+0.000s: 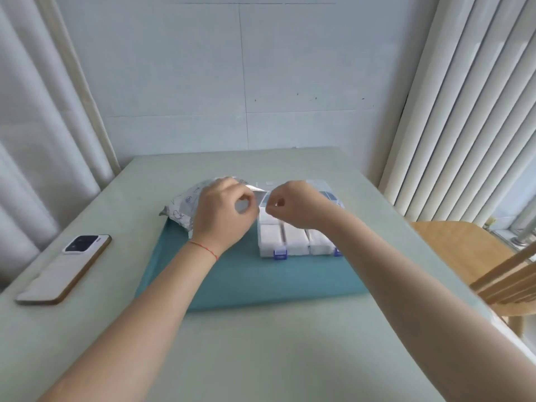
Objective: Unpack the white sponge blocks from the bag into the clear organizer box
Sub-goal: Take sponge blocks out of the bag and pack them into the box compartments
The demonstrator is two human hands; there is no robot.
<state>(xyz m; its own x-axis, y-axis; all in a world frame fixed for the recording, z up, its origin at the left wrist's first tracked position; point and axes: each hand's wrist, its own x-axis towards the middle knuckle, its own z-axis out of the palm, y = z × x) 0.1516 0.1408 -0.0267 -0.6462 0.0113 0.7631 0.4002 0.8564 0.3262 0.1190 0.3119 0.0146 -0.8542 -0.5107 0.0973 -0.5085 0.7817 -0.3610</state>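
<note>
A grey-white printed bag (184, 206) lies at the back left of a teal mat (261, 281). My left hand (224, 211) sits over the bag's right end, fingers curled round its raised mouth edge. My right hand (293, 206) is just to the right, thumb and fingers pinching the same shiny edge strip that runs between the hands. Beneath my right hand stands the clear organizer box (278, 252) with blue latches. White sponge blocks (294, 239) fill its front compartments. The box's back part is hidden by my right hand.
A phone (63, 268) lies face down near the pale green table's left edge. A wooden chair (464, 250) stands at the right, beside vertical blinds. A wall closes off the table's far edge.
</note>
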